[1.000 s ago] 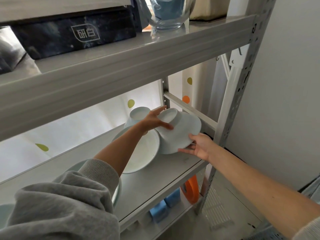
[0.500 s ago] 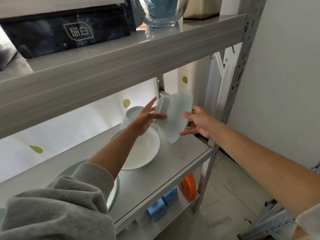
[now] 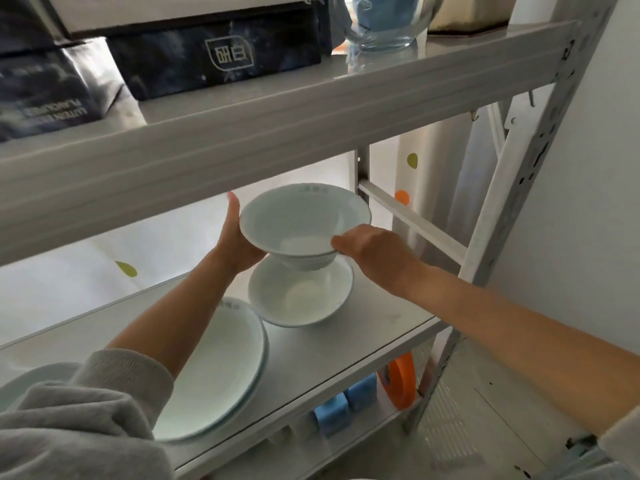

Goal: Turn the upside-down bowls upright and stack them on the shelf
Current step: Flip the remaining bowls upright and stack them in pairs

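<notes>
I hold a white bowl upright in the air, just above a second upright white bowl that stands on the grey metal shelf. My left hand cups the held bowl's left side from below. My right hand grips its right rim. The held bowl's foot hangs over the lower bowl's opening; I cannot tell whether they touch.
A stack of large white plates lies on the shelf left of the bowls, partly under my left forearm. The upper shelf beam hangs low overhead, carrying dark boxes and a glass bowl. A perforated upright post stands at the right.
The bowl has gone from upside-down, through tilted on edge, to upright. Both hands have carried it over the other upright bowl.
</notes>
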{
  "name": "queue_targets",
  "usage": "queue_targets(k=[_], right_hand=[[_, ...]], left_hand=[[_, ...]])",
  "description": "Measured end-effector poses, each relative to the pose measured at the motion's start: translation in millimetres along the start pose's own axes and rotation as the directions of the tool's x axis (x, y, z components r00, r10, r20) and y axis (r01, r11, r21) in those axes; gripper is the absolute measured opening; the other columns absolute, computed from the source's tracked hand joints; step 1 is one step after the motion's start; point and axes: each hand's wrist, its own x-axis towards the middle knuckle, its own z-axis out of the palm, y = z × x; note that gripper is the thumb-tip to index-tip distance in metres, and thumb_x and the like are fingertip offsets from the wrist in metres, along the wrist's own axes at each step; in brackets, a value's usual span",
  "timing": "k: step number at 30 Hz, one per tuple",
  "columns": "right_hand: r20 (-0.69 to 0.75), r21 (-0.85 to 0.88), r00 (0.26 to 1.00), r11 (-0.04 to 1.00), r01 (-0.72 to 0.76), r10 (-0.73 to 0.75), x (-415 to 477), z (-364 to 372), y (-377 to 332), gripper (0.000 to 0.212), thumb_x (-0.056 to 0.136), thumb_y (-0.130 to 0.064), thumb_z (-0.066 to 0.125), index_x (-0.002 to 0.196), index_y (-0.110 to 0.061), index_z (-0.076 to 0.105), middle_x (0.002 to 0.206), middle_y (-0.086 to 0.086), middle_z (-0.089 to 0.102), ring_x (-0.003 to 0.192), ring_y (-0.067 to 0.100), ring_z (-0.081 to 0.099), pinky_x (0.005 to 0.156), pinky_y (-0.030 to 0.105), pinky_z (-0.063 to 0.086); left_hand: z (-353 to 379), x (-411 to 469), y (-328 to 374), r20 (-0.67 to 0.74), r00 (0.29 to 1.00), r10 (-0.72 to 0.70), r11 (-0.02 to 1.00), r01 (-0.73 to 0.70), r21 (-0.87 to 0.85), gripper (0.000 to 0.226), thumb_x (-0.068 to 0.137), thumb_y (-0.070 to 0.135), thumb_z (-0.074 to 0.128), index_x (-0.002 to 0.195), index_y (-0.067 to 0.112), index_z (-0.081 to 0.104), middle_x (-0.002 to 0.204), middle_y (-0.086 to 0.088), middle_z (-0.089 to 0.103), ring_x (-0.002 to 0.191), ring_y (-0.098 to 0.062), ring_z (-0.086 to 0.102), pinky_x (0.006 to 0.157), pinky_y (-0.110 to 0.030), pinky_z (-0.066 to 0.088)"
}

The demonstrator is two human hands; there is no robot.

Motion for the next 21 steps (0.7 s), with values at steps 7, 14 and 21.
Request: queue_targets(k=[7,14,21], right_hand=[[0.144,0.046,0.979,0.989,0.143,-0.148,-13,46,1,0.038,0.065,-0.003,0.082,0.095,-0.012,0.061,0.082,0.01,0.07,0.07,0.027,0.069,0.057,0.04,0.061],[0.186,0.059,0.96,0.978,0.2,-0.208,-25,56,14,0.03,0.067,-0.007,0.081,0.091,-0.013,0.064,0.084,0.006,0.07,0.074,0.023,0.069,0.061,0.034,0.061],[0.229,0.043,0.93,0.957,0.285,-0.287,-35,60,18,0.036,0.066,-0.007,0.082,0.096,-0.015,0.064,0.093,0.004,0.071,0.088,0.024,0.071,0.065,0.034,0.061]], left_hand=[[-23,-21,-16,-0.288,0.958,0.002,0.992,0.034,0.12,0.051,0.102,0.048,0.026,0.11,0.01,0.058,0.097,-0.006,0.063,0.085,-0.02,0.061,0.071,-0.031,0.049],[-29,-16,-37,-0.495,0.86,0.119,0.9,0.117,0.421,0.032,0.098,0.021,0.047,0.071,0.008,0.057,0.072,-0.006,0.054,0.067,-0.019,0.047,0.063,-0.03,0.039],[-31,-12,-40,-0.508,0.836,0.206,0.706,0.233,0.669,0.037,0.09,0.002,0.038,0.056,0.015,0.034,0.058,-0.001,0.029,0.054,-0.015,0.025,0.05,-0.027,0.018]])
